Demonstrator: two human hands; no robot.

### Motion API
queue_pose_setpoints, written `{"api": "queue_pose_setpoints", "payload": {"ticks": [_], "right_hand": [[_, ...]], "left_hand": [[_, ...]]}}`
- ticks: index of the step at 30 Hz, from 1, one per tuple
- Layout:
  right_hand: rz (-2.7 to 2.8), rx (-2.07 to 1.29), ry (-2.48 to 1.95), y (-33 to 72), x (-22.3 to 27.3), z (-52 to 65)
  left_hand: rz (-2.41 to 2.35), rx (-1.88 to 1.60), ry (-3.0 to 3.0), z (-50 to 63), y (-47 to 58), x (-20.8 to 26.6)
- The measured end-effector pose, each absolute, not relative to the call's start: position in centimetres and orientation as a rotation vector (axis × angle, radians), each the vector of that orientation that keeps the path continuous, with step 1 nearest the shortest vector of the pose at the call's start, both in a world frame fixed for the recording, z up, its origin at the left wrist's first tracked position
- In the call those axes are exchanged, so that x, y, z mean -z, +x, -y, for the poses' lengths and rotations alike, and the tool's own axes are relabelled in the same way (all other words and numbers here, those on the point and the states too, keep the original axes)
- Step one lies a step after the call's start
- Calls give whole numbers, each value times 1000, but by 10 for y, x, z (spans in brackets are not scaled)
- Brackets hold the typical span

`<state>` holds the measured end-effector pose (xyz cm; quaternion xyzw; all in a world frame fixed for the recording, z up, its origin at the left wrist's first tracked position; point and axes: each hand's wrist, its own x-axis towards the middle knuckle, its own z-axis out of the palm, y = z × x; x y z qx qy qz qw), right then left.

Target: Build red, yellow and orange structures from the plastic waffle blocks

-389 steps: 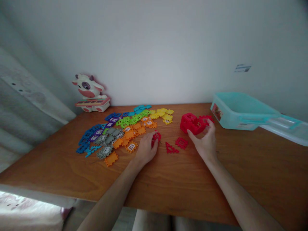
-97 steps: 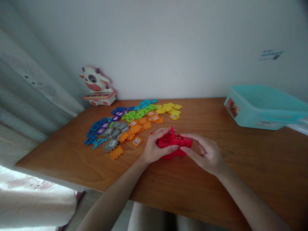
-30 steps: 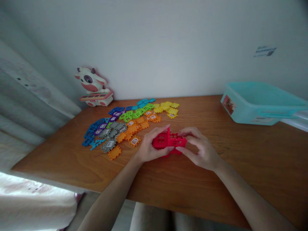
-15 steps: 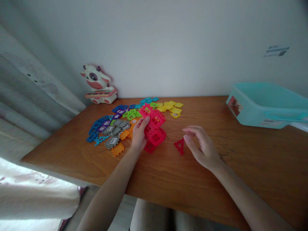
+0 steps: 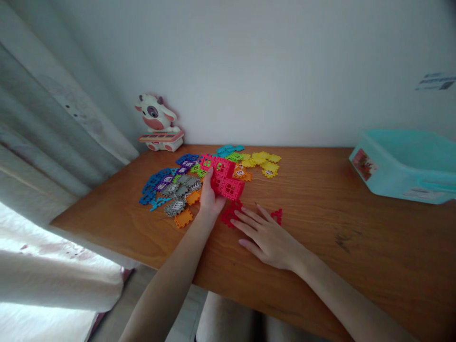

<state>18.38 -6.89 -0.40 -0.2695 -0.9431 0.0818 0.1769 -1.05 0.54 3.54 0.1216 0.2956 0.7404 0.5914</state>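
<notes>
While the fingers of the left hand (image 5: 211,199) pinch joined red panels (image 5: 225,175), the right hand (image 5: 272,241), fingers spread, partly covers red pieces (image 5: 228,216) seemingly not yet attached.

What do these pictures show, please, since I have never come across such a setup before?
There is no machine here: these are a person's two bare hands, seen by a camera worn on the head and looking forward and down. The left hand holds a hollow red structure made of toothed panels. The right hand is spread over loose red pieces; whether it presses on them is hard to tell. On the wooden table lie toothed tiles in several colours, with a cow toy behind them and a turquoise box at the right.
</notes>
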Motion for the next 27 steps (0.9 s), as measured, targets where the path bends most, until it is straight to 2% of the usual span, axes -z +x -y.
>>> {"api": "queue_pose_setpoints", "payload": {"ticks": [14,22,27], "right_hand": [[2706,-186,-948,176,-2,52],[2490,154,-1387,204,9,54],[2403,222,-1397,227,10,38]], "left_hand": [[-736,-1723,341,-7,-10,-31],[-796,-1728,545,-3,1,-20],[-863,-1533,810,4,3,-18]]}}
